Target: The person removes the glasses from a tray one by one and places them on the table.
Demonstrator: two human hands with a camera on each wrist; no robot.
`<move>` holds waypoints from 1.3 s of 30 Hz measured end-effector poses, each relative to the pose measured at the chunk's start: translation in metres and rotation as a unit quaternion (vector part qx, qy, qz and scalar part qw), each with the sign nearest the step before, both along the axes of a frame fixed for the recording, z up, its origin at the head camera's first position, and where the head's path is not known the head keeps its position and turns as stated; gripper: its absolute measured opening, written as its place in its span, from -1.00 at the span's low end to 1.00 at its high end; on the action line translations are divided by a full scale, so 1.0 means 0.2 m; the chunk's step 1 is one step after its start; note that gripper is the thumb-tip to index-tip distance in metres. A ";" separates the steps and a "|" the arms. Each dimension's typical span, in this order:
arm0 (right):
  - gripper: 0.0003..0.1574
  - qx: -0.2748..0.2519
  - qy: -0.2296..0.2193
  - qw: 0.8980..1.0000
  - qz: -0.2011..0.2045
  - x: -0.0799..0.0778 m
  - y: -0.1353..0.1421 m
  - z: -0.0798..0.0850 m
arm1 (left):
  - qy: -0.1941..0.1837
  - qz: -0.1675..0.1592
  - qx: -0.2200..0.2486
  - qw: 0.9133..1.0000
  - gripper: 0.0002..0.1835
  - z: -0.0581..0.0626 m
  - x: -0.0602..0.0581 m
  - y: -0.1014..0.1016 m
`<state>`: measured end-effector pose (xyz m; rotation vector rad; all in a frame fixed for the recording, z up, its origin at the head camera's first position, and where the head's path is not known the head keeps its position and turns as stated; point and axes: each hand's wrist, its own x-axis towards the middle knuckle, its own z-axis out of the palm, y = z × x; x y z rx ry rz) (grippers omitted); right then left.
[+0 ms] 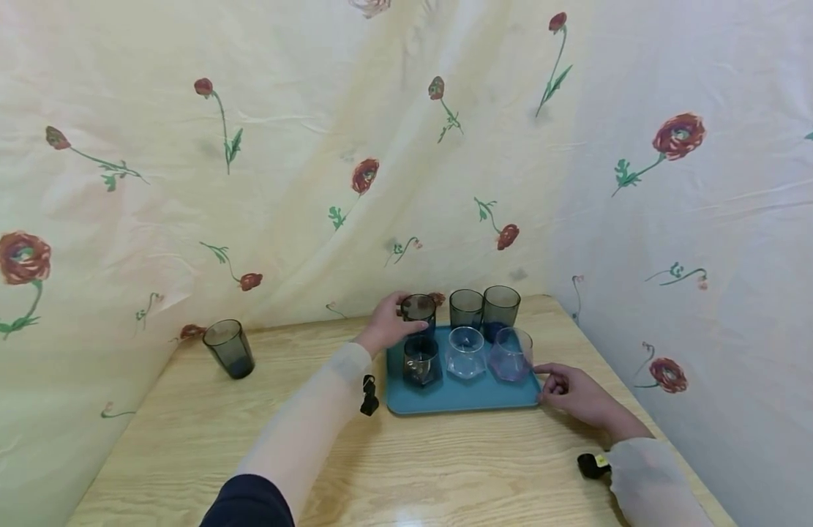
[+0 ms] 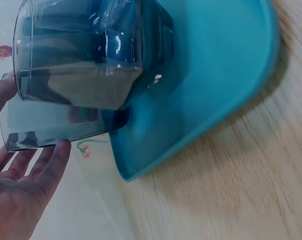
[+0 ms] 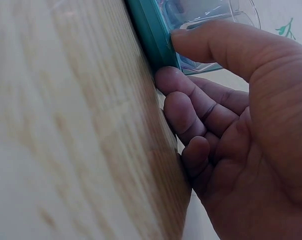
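My left hand point(image 1: 388, 325) grips a grey tumbler point(image 1: 417, 304) by its sides at the back left of the blue tray point(image 1: 464, 400). In the left wrist view, fingers and thumb are around that tumbler point(image 2: 53, 125), its base at the tray's corner. A dark faceted glass point(image 1: 422, 364) stands upright in front of it, partly covering it. My right hand point(image 1: 582, 399) pinches the tray's front right corner; in the right wrist view the thumb lies against the tray rim point(image 3: 153, 42), the other fingers curled beside it.
Two grey tumblers, one in the middle point(image 1: 466, 307) and one at right point(image 1: 501, 304), stand along the tray's back. In front are a clear faceted glass point(image 1: 466, 355) and a purplish one point(image 1: 511, 356). Another grey tumbler point(image 1: 230, 350) stands left on the wooden table point(image 1: 175, 439). Flowered cloth point(image 1: 301, 132) hangs behind.
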<state>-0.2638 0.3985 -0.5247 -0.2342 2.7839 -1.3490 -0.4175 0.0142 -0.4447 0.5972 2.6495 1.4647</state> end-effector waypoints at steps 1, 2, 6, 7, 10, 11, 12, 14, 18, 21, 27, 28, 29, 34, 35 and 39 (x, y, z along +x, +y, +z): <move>-0.29 0.001 -0.001 1.000 -0.001 0.00 0.00 0.00 | -0.001 0.004 0.005 1.000 -0.22 0.00 0.00 -0.01; -0.29 0.001 -0.002 1.000 -0.002 0.00 -0.01 0.00 | 0.000 0.007 0.009 1.000 -0.21 0.00 0.00 -0.03; -0.28 0.002 -0.005 1.000 -0.003 0.00 -0.02 0.00 | 0.005 0.020 0.025 0.999 -0.18 0.01 0.02 -0.08; -0.27 0.003 -0.005 1.000 -0.002 0.00 -0.02 0.01 | 0.007 0.022 0.027 0.999 -0.18 0.01 0.02 -0.09; -0.28 0.003 -0.004 1.000 -0.001 0.00 -0.02 0.01 | 0.010 0.025 0.037 0.999 -0.18 0.03 0.03 -0.14; -0.28 0.004 -0.003 1.000 0.000 -0.01 -0.02 0.01 | 0.011 0.028 0.038 0.999 -0.17 0.03 0.04 -0.15; -0.28 0.005 -0.001 1.000 0.001 -0.01 -0.02 0.01 | 0.011 0.029 0.040 0.999 -0.17 0.03 0.05 -0.17; -0.28 0.007 0.000 1.000 0.003 -0.01 -0.02 0.01 | 0.014 0.034 0.040 0.999 -0.16 0.04 0.05 -0.20; -0.28 0.007 0.000 1.000 0.008 -0.02 -0.02 0.00 | 0.017 0.042 0.046 0.998 -0.16 0.03 0.07 -0.27; -0.29 0.004 0.001 1.000 0.010 -0.02 -0.02 0.00 | 0.022 0.044 0.056 0.997 -0.17 0.03 0.08 -0.32; -0.30 0.006 0.004 1.000 0.015 -0.02 -0.03 0.01 | 0.023 0.066 0.058 0.996 -0.15 0.01 0.09 -0.44; -0.29 0.008 0.005 1.000 0.015 -0.02 -0.03 0.02 | 0.021 0.071 0.059 0.996 -0.15 0.01 0.10 -0.46; -0.29 0.010 0.006 1.000 0.017 -0.02 -0.03 0.02 | 0.020 0.075 0.060 0.995 -0.15 0.01 0.10 -0.48; -0.27 0.010 0.008 1.000 0.016 0.00 -0.02 0.02 | 0.022 0.091 0.072 0.993 -0.19 0.00 0.12 -0.56; -0.26 0.009 0.008 1.000 0.017 0.00 -0.02 0.02 | 0.023 0.096 0.073 0.992 -0.20 0.00 0.12 -0.58; -0.25 0.009 0.007 1.000 0.018 0.01 -0.01 0.02 | 0.023 0.123 0.070 0.990 -0.22 -0.02 0.14 -0.65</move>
